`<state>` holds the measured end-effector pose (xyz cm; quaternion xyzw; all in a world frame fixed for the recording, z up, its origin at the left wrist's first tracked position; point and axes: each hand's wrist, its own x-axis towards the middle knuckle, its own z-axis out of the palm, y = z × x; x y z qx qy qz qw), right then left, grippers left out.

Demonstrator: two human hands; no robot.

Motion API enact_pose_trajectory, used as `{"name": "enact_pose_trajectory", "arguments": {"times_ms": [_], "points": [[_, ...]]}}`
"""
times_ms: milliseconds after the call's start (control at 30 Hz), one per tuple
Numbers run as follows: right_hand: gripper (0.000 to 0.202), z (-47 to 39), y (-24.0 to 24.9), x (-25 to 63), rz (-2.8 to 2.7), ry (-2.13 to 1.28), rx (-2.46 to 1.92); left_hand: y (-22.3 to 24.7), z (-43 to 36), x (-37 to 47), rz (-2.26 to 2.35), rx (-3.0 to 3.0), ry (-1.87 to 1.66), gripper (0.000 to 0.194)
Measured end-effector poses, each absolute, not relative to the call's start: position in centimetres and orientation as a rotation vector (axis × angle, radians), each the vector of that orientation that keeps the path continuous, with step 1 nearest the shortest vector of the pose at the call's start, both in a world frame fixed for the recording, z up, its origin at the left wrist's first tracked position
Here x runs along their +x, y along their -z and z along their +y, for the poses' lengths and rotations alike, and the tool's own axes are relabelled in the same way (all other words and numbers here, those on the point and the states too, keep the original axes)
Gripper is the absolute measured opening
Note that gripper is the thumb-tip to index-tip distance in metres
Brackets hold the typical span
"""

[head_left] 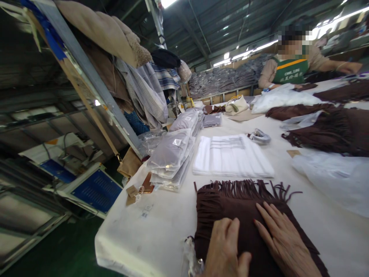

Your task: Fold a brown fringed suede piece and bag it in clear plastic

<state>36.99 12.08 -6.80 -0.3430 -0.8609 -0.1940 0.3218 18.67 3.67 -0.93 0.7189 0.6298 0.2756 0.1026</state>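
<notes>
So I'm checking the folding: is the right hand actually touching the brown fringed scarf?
Touching. The head view shows the right hand lying flat, palm down, on the brown fringed scarf.

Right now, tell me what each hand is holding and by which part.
Nothing is gripped. Both the left hand and the right hand lie flat, palms down, on top of the folded brown fringed scarf on the table.

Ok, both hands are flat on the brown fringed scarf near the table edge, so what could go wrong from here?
1. The brown fringed scarf lies close to the table edge; a push from the left hand or right hand might slide it off.
2. Its fringe nearly reaches the stack of white folded sheets and could drag them.
3. The loose tags sit at the edge and may drop.
</notes>
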Motion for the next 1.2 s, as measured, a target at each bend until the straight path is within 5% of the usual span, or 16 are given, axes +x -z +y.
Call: {"name": "enact_pose_trajectory", "arguments": {"times_ms": [200, 367, 533, 767, 1200], "points": [[0.038, 12.0, 6.7, 36.9, -2.264, 0.459, -0.916, 1.6, 3.9, 18.6, 1.691, 3.196, -0.654, 0.027], [0.039, 11.9, 7.3, 37.0, -2.264, 0.447, -0.934, -1.1, 4.9, 18.1, 1.450, 3.345, -0.303, 0.026], [0.038, 12.0, 7.6, 37.2, -2.266, 0.423, -0.956, -3.6, 5.8, 17.7, 1.327, 3.161, -0.248, 0.028], [0.039, 11.9, 7.1, 37.0, -2.255, 0.423, -0.967, -4.2, 9.4, 14.3, 2.239, 1.748, -0.764, 0.031], [0.037, 12.0, 7.0, 37.1, -2.258, 0.504, -0.931, -1.9, 9.7, 16.8, 2.023, 1.792, -0.824, 0.039]]}}
